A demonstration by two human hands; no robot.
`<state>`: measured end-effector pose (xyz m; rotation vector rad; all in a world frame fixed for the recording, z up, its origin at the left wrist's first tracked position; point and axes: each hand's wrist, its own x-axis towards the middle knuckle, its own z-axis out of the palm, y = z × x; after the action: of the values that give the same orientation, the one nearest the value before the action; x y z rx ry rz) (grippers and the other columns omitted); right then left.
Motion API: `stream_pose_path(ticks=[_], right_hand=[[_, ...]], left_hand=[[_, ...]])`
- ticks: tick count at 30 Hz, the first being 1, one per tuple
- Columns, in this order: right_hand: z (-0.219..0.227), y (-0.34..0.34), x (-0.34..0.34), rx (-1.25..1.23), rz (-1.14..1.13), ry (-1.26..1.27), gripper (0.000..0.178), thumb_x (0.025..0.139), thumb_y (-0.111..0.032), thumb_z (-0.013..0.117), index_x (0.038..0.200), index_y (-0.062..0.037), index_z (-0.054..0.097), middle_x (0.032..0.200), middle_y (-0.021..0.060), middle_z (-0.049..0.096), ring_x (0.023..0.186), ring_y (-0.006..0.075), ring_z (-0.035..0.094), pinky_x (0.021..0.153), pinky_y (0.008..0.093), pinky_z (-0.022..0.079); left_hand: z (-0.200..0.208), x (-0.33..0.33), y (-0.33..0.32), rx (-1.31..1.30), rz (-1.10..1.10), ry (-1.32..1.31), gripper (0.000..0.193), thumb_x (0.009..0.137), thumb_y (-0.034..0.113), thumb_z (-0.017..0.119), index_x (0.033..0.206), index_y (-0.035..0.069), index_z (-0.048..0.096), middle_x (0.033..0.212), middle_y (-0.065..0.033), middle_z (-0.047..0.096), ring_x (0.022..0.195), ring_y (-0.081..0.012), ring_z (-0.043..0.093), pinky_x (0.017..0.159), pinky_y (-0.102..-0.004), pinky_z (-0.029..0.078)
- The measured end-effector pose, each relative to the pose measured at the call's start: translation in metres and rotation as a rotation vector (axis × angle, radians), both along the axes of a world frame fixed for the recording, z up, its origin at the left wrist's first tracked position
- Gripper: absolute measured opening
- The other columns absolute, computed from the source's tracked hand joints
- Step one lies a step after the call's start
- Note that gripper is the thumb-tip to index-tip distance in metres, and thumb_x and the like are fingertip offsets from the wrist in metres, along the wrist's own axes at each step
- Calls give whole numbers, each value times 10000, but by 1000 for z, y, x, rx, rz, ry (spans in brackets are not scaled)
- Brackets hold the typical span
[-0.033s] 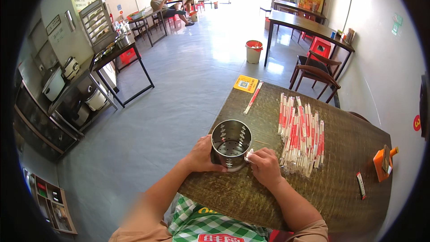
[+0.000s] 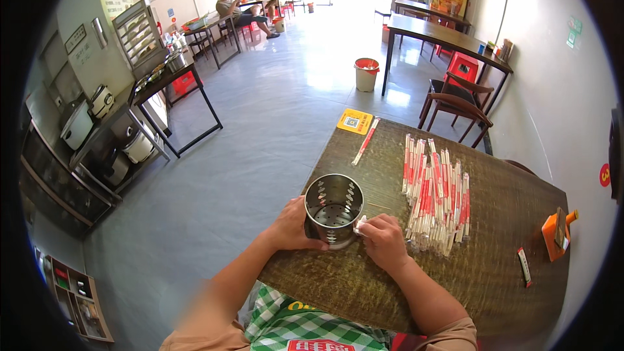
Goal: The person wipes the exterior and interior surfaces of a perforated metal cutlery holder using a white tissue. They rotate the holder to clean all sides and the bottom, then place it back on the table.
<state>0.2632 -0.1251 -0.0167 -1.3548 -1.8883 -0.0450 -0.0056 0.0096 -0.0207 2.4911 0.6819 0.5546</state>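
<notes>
A round steel chopstick holder [image 2: 334,203] with holes in its wall and base stands upright near the table's left edge, and nothing shows inside it. My left hand [image 2: 290,226] is wrapped round its left side, thumb across the front. My right hand [image 2: 385,239] pinches a small white wad [image 2: 359,224], tissue or cloth, against the right side of the holder. To the right lies a heap of wrapped chopsticks [image 2: 437,198] in clear sleeves with red and white paper. One more wrapped pair [image 2: 366,142] lies apart near the far edge. A thin wooden stick [image 2: 379,207] rests beyond my right hand.
On the dark wooden table [image 2: 494,221] are a yellow printed card [image 2: 355,121], a small white-and-red packet [image 2: 524,267] and an orange box [image 2: 556,237] by the wall. A bin [image 2: 366,75], chairs and other tables stand beyond. Two people [image 2: 237,10] sit far off.
</notes>
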Motion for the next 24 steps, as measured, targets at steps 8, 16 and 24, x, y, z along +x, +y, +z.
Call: stream_pose_path(ticks=[8,16,24], right_hand=[[1,-13,-11,-59,73,-142,163,830,-45,727,979,-108,747,911,12,716,931,249,697,841,418,515],[16,-11,4,-180,137,185,258,800,24,759,1025,-102,769,966,106,742,988,346,715,869,473,595],[198,-120,209,503,-186,882,347,924,-109,738,1258,-122,647,836,93,632,811,309,653,747,493,580]], left_hand=[[11,2,-5,7,-4,-53,1088,623,570,1011,1512,111,583,1496,-160,632,1406,-384,564,1173,-506,392],[25,19,-3,-45,-31,-188,864,604,414,1054,1305,52,703,1280,-135,766,1178,-343,720,1044,-458,522],[19,7,-15,-38,8,-171,600,634,402,1039,1087,93,793,1151,-101,780,1106,-339,704,1018,-467,518]])
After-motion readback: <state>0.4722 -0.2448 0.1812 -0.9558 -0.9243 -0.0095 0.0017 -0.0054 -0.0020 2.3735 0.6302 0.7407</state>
